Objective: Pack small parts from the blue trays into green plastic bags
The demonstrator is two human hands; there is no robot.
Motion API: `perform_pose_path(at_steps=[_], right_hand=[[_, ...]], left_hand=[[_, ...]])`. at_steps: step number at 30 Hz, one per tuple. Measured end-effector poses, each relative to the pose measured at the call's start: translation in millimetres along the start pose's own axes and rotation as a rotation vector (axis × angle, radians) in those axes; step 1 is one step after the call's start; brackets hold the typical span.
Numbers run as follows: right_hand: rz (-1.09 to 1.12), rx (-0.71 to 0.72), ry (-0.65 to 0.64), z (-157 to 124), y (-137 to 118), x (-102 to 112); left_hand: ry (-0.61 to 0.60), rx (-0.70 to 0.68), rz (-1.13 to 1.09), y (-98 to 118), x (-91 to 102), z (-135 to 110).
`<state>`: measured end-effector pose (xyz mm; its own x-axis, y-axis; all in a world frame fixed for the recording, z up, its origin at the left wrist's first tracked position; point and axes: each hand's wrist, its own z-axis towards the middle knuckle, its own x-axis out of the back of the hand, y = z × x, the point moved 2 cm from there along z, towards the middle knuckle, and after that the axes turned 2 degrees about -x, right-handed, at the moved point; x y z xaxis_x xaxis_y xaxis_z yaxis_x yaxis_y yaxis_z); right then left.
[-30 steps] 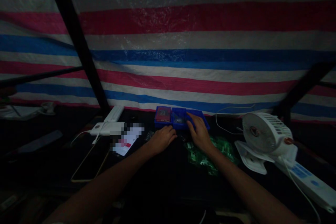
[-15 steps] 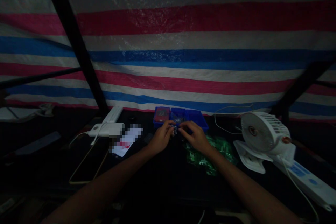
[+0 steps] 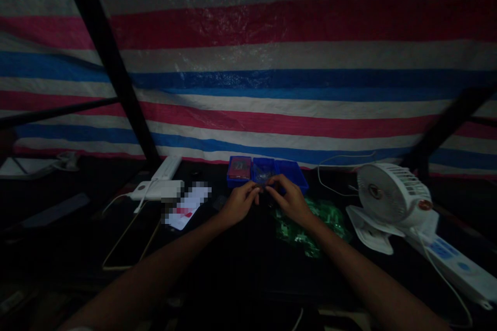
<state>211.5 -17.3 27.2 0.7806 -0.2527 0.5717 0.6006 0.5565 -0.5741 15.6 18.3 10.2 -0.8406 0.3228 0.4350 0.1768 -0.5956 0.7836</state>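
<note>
My left hand [image 3: 239, 202] and my right hand [image 3: 289, 199] meet in front of a blue compartment box [image 3: 287, 169] on a dark table. Their fingertips close together on a small shiny item [image 3: 261, 185], too dim to name exactly. A faint clear packet seems to lie in the box's middle compartment. A red item [image 3: 238, 169] fills the left compartment. Green circuit boards in plastic [image 3: 306, 230] lie just below my right hand.
A white power bank [image 3: 155, 190] with cables and a phone [image 3: 132, 238] lie to the left, beside a pixelated card [image 3: 186, 207]. A white clip fan [image 3: 388, 199] and power strip [image 3: 454, 266] stand right. A striped tarp [image 3: 248, 62] and black poles [image 3: 112, 67] rise behind.
My right hand has moved off the box's right compartment, down and left, to meet my left hand. My left hand has moved up toward the box, and the small item now sits between them.
</note>
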Motion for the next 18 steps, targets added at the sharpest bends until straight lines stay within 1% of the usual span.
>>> perform_pose_path(at_steps=[4,7,9,11,16,18], right_hand=[[0.004,-0.003,0.016,0.4,-3.3,1.9],[0.02,0.0,0.006,0.3,-4.4,1.5],[0.032,-0.004,-0.001,0.3,-4.1,0.6],[0.044,-0.007,-0.001,0.5,-3.3,-0.3],[0.062,-0.021,-0.01,0.5,-2.3,-1.5],[0.07,-0.027,-0.024,0.0,-2.5,-2.1]], left_hand=[[-0.04,0.021,0.042,3.8,0.6,-1.6],[-0.099,0.008,0.078,5.0,-0.4,-2.7],[-0.115,0.002,0.093,4.7,-1.2,-2.8],[-0.092,0.002,0.102,3.5,-1.2,-2.3],[0.029,-0.011,0.083,-0.2,0.9,-0.2],[0.051,-0.016,0.086,-1.3,1.4,0.3]])
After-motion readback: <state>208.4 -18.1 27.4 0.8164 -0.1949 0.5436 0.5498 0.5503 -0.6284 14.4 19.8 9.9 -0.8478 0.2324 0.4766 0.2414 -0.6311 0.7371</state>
